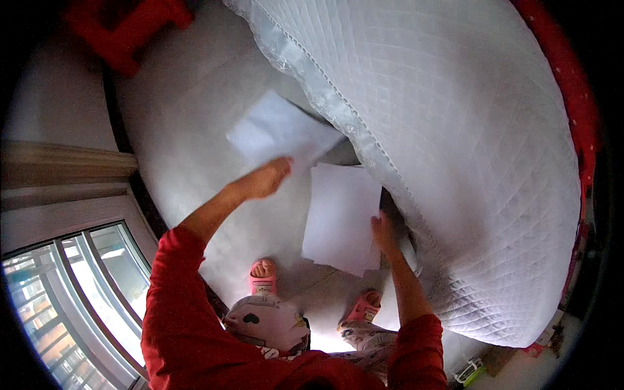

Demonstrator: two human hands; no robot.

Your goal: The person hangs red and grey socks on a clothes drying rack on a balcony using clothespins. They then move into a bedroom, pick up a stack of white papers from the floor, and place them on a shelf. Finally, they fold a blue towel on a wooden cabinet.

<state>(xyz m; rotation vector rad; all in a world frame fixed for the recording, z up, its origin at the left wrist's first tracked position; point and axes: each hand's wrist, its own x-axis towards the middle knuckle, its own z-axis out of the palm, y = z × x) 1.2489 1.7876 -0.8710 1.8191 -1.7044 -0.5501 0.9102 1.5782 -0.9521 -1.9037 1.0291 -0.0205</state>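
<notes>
Our left hand (268, 179), near the centre of the frame, pinches the lower corner of a white sheet (279, 130) that fans out toward the upper left. Our right hand (383, 233), lower and to the right, grips the right edge of a second white sheet (341, 218), whose long axis runs top to bottom. Both sheets lie just beside the quilted white bedcover (468, 143) filling the right.

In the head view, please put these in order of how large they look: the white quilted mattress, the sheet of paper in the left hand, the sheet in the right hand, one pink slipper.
1. White quilted mattress, by far largest.
2. Right-hand sheet and left-hand sheet: too alike to rank; the left one is blurred.
3. Pink slipper, smallest.
</notes>
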